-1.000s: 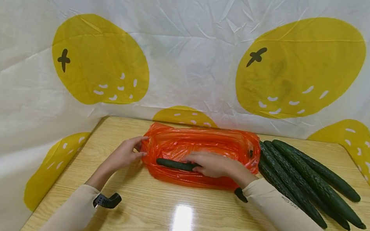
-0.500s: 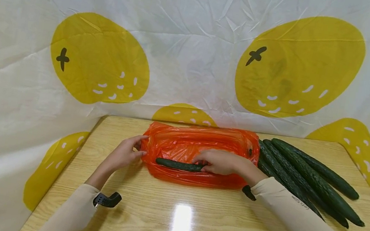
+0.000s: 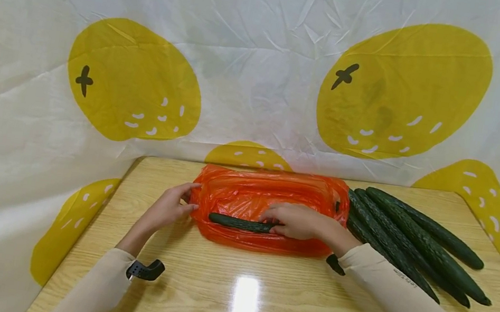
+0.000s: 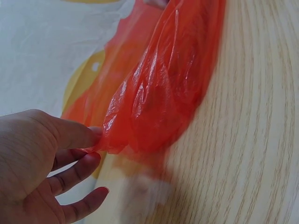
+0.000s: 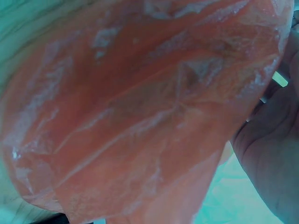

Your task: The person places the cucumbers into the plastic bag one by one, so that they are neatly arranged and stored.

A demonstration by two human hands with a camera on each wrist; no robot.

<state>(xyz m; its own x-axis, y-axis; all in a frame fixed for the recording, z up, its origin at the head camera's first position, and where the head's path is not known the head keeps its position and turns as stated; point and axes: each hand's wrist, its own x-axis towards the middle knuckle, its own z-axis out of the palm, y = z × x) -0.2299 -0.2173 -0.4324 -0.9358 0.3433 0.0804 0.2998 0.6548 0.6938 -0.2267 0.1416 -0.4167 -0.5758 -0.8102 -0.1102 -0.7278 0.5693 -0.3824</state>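
Observation:
A red plastic bag (image 3: pixel 262 242) lies spread along the far side of the table with its mouth up. Inside it, near the front wall, rests a dark green cucumber (image 3: pixel 236 222). My right hand (image 3: pixel 298 221) reaches into the bag and grips the cucumber's right end, which the fingers hide. At the bag's left end, my left hand (image 3: pixel 171 206) pinches the plastic. The left wrist view shows this hand (image 4: pixel 46 158) with the thumb and a finger on the bag's edge (image 4: pixel 154 102) and the other fingers loose. Bag film (image 5: pixel 126 121) covers most of the right wrist view.
Several long cucumbers (image 3: pixel 415 243) lie fanned out to the right of the bag, their far ends close by it. A white hanging sheet (image 3: pixel 259 93) with yellow fruit prints stands behind and left of the wooden table (image 3: pixel 192 297).
My right hand has slid a little to the right along the cucumber, so more of its length shows. My left hand keeps its place at the bag's left end.

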